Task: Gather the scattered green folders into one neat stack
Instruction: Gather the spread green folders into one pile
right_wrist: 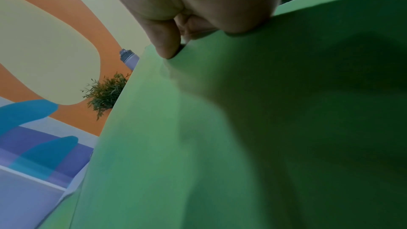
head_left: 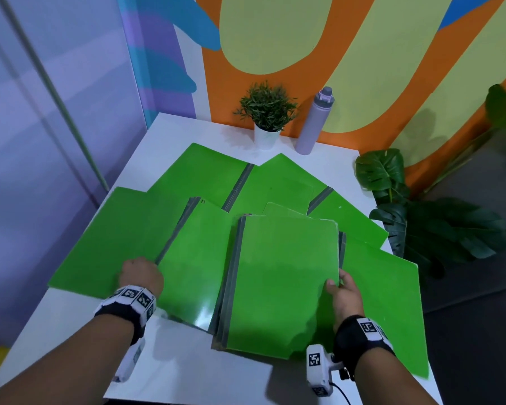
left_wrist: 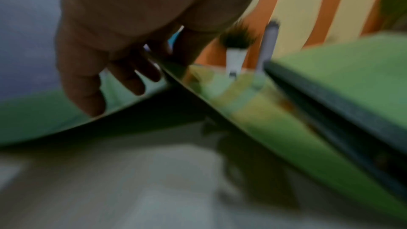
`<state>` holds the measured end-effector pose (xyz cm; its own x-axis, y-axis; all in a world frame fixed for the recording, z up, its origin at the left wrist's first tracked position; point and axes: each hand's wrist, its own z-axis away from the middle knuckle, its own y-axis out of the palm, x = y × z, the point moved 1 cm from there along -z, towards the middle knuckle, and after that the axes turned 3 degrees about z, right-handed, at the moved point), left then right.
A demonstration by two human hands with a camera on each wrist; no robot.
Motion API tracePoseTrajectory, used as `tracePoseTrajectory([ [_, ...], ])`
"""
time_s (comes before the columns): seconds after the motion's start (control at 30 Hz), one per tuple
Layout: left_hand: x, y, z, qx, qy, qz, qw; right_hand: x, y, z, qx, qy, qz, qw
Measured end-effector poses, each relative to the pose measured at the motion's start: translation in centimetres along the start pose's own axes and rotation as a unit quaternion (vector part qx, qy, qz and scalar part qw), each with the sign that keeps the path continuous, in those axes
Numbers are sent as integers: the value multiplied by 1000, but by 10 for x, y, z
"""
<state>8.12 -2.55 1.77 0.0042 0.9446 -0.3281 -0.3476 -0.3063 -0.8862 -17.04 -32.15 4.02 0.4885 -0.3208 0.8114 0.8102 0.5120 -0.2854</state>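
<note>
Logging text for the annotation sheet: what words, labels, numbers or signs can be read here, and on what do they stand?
No readable words or numbers.
Small dark mark at a corner of one folder: too small to read.
Black-and-white square markers on the left wristband, the right wristband and the right wrist camera: coded patterns, not text.
Bottle and plant pot: no label visible.

Plant (head_left: 265,108), bottle (head_left: 314,122) along far edge

Right hand (right_wrist: 198,1) pinching green folder (right_wrist: 220,128) edge, potted plant (right_wrist: 105,93), lilac bottle (right_wrist: 130,60) behind
</note>
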Motion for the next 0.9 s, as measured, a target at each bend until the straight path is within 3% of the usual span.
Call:
tracePoseTrajectory([
  [0.13, -36, -68, 24, -151, 88, 123, 977, 3, -9, -4, -35, 14, -1, 999],
  [0.33, -65, -130, 63, -225, 193, 221, 929, -6, -2, -1, -25, 43, -7, 999],
  [0.4, -66, -123, 64, -188, 183, 273, 926, -11, 6, 1, -13, 42, -12, 999],
  [0.47, -61, -97, 57, -110, 145, 290, 939, -12, 16, 6, 6, 52, -23, 998],
  [0.7, -21, 12, 56, 119, 77, 243, 960, -17, 42, 18, 60, 46, -37, 996],
  [0.9, -17, 37, 68, 207, 72, 222, 950, -18, 41, 28, 87, 38, 14, 995],
])
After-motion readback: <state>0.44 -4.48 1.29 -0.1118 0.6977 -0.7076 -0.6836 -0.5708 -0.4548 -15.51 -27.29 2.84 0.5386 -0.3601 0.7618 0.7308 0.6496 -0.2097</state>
